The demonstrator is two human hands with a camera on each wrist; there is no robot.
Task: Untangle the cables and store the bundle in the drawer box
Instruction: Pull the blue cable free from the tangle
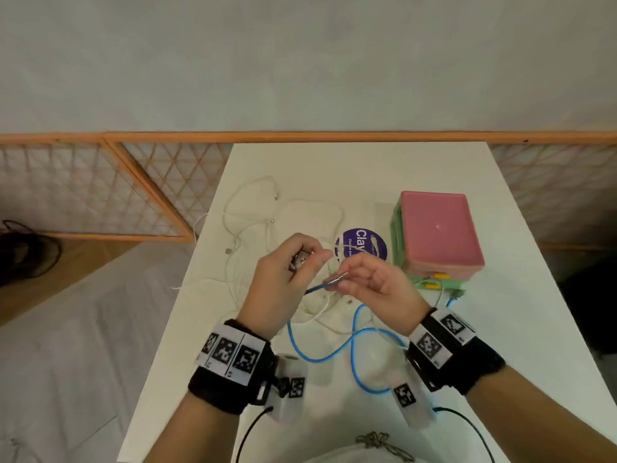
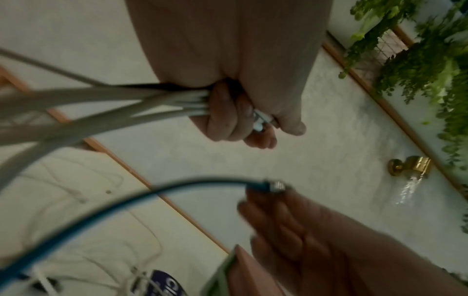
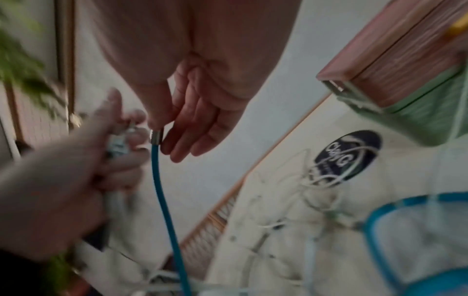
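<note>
At the left of the white table [image 1: 367, 168] loose white cables [image 1: 253, 208] sprawl in loops toward the frame's centre. Just left of centre the left hand [image 1: 283, 279] is raised above them, fingers curled tight round a bunch of white cable ends and plugs, the strands fanning out leftward in the left wrist view. Right of it, close but apart, the right hand [image 1: 377, 282] pinches the metal plug of the blue cable [image 1: 354, 345] between thumb and fingertips; the cable curves down in loops on the table at lower centre. A purple round sticker [image 1: 364, 243] lies behind the hands. Right of centre stands the pink-topped green drawer box [image 1: 437, 235], drawers closed.
</note>
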